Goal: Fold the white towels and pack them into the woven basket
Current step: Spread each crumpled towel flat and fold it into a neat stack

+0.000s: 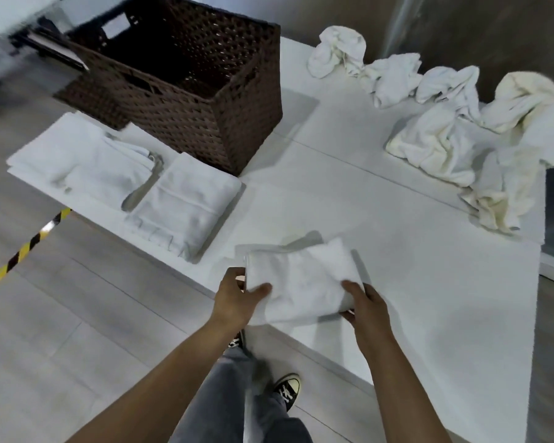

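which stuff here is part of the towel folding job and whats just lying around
Job: folded towel held by left hand and right hand; woven basket; folded stacks; crumpled towels.
Bystanders: striped floor tape; dark frame behind basket.

White towels (304,282), dark-brown woven basket (186,100) — yellow-black striped floor tape (29,244)

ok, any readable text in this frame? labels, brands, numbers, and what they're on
None readable.
Towels, folded or crumpled: no tags or print visible.
Basket: plain weave, no label visible.
Shoe: no logo legible.
Floor tape: yellow and black stripes only, no wording.
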The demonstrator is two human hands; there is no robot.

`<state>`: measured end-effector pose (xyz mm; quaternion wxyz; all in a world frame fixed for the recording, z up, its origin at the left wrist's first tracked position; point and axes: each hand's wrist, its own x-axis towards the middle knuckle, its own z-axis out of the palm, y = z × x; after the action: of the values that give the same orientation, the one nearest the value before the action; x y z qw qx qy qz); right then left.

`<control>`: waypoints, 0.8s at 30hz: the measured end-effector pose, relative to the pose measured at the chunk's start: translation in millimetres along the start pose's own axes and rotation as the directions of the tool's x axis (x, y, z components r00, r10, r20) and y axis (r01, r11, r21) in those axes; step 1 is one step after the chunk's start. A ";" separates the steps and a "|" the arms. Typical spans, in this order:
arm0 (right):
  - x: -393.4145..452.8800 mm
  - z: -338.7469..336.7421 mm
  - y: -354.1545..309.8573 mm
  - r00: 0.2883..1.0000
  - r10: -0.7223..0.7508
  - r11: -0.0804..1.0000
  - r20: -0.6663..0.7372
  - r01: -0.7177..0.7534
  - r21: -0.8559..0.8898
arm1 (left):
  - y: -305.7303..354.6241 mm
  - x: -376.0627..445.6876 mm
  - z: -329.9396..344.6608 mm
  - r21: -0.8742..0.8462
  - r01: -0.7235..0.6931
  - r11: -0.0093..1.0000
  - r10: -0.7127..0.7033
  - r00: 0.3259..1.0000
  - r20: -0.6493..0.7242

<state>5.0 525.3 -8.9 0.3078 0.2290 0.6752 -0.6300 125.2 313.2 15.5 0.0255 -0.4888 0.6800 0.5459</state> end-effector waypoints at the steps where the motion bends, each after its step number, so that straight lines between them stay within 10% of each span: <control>1: -3.9 4.6 -5.0 1.000 -0.019 1.000 0.013 0.019 -0.005 | 1.8 -5.1 -7.3 -0.025 -0.009 1.000 0.008 1.000 -0.017; 24: -94.0 277.1 -75.2 0.946 -0.204 0.959 0.251 0.244 -0.142 | -0.7 34.2 -269.5 -0.327 -0.134 0.935 0.089 0.985 -0.149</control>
<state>54.2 250.3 106.1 0.3299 0.0475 0.7075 -0.6232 242.4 84.6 104.1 -0.1342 -0.4813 0.6038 0.6211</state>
